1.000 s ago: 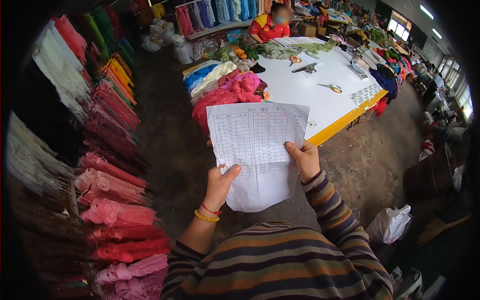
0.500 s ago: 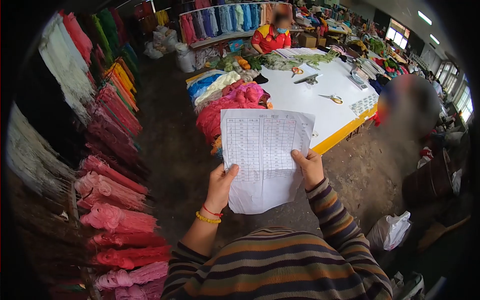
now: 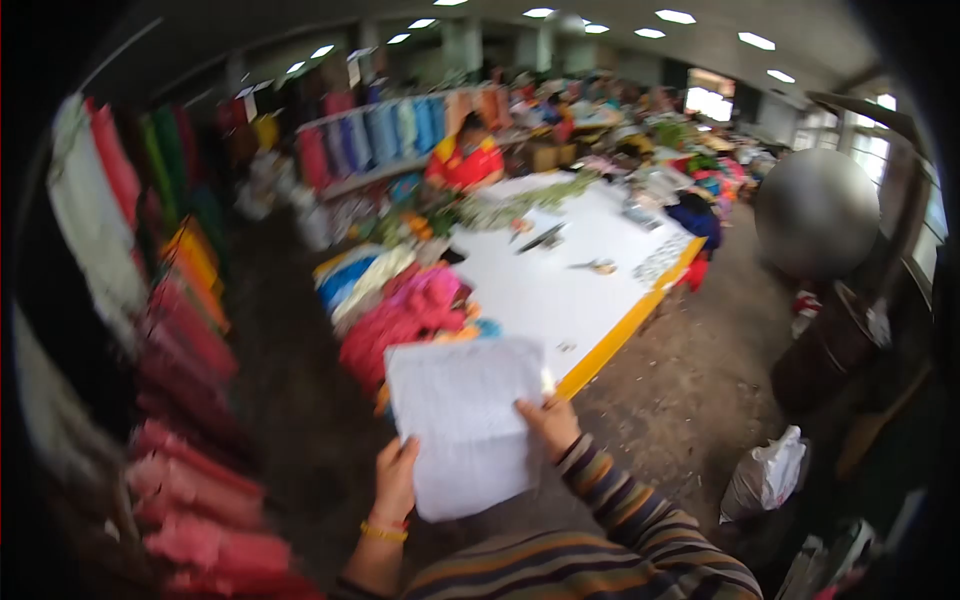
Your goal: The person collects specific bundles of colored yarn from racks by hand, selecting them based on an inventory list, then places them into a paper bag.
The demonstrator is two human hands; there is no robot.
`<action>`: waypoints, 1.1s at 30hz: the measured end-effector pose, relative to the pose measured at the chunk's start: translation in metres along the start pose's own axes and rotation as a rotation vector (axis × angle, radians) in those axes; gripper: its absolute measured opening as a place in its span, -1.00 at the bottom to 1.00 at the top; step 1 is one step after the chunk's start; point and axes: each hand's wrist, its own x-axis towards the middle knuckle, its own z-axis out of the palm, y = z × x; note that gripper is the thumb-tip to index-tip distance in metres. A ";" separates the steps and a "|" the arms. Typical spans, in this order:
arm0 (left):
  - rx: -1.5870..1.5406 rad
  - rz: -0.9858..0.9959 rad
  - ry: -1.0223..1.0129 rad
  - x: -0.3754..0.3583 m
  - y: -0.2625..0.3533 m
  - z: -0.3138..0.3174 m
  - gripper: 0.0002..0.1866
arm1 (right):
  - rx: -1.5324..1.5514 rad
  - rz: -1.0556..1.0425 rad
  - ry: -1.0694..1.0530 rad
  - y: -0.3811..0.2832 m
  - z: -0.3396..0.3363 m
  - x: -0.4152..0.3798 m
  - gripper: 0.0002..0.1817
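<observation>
A white sheet of paper (image 3: 468, 425) is held up in front of me between both hands; its print is blurred now. My left hand (image 3: 397, 475) pinches the sheet's lower left edge, thumb on the front. On the right edge, somewhat higher, my right hand (image 3: 550, 425) grips it the same way, fingers behind the paper. Just past the sheet's top edge lies a heap of red and pink yarn (image 3: 405, 315) at the near end of a white table (image 3: 570, 300) with a yellow edge.
Scissors (image 3: 597, 266) and a dark clip-like tool (image 3: 541, 238) lie on the table. A person in a red and yellow top (image 3: 465, 165) is at its far side. Hanging yarn skeins (image 3: 200, 490) line my left. A plastic bag (image 3: 768, 470) and a brown barrel (image 3: 830, 345) stand right.
My view has tilted up and turned right, showing more ceiling lights. The sheet and both hands now appear lower and further left in view. Both hands still hold the paper.
</observation>
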 end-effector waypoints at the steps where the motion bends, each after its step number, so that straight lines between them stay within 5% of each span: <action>1: -0.021 -0.030 -0.020 0.003 -0.001 0.001 -0.74 | 0.050 0.041 0.011 0.003 -0.003 0.001 -0.80; 18: 0.005 -0.090 -0.208 0.025 -0.014 0.047 -0.74 | -0.141 -0.076 0.195 0.004 -0.058 -0.012 -0.84; 22: 0.034 -0.084 -0.226 0.017 -0.013 0.038 -0.75 | 0.111 -0.007 0.101 -0.012 -0.046 -0.023 -0.79; 33: -0.075 -0.086 -0.159 -0.009 -0.009 0.019 -0.76 | 0.172 -0.009 -0.044 0.001 -0.024 -0.020 -0.72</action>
